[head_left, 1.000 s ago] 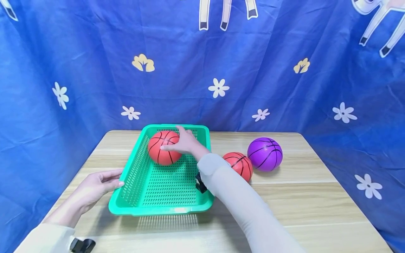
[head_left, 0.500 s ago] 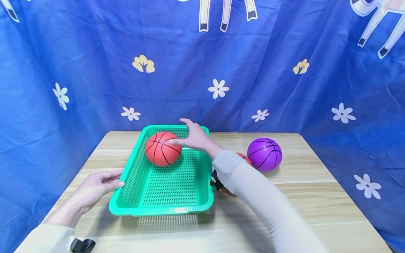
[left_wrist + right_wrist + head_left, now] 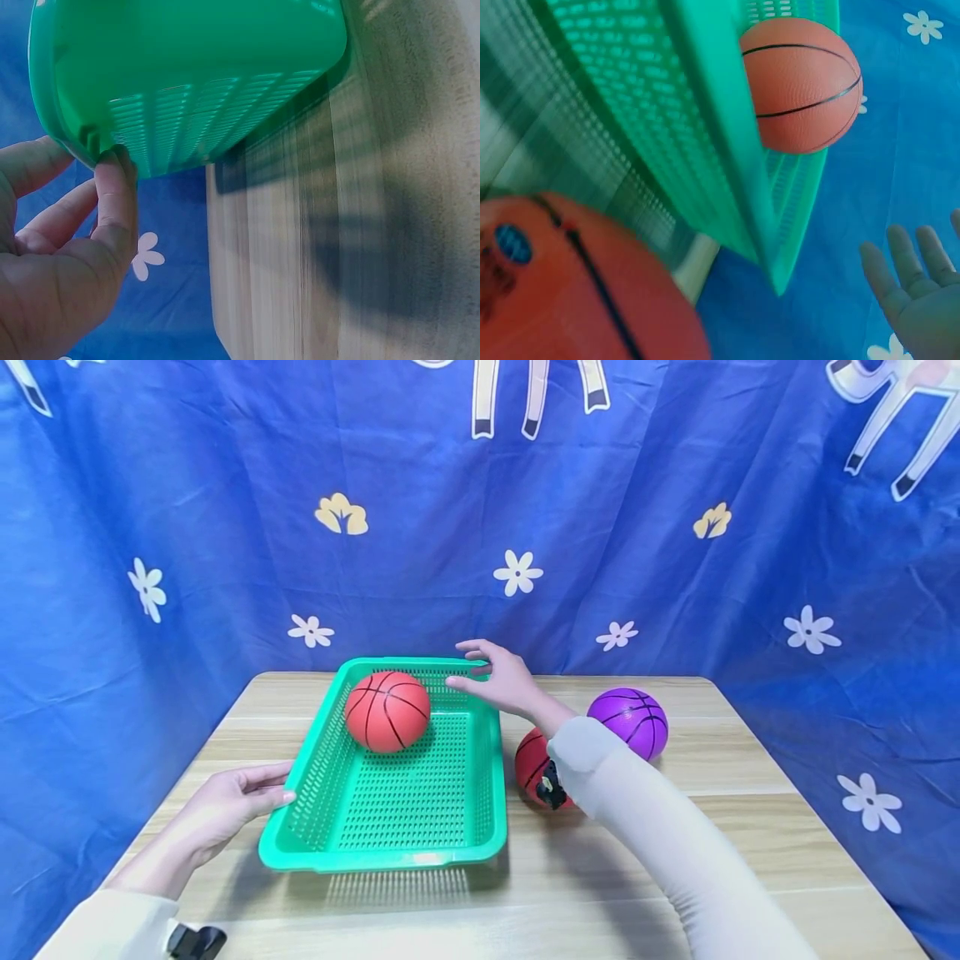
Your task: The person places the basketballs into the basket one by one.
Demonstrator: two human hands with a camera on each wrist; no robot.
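Note:
A green perforated plastic basket (image 3: 375,860) sits on the table, with an orange-red toy basketball (image 3: 387,712) in its far left part. My left hand (image 3: 217,814) pinches the basket's left rim; the left wrist view shows the fingers (image 3: 114,196) at that rim. Over the far right corner of the basket is my right hand (image 3: 506,683), fingers spread and holding nothing. A second red basketball (image 3: 529,768), partly hidden by my right forearm, lies just right of the basket. Behind the sleeve, a purple basketball (image 3: 633,718) is partly covered.
The light wooden table (image 3: 750,827) extends to the right of the balls and in front of the basket. A blue curtain (image 3: 420,568) with white flowers hangs behind and along both sides.
My right hand has let go of the orange-red basketball, leaving it in the basket, and moved right toward the far right rim. The left hand has stayed at the left rim.

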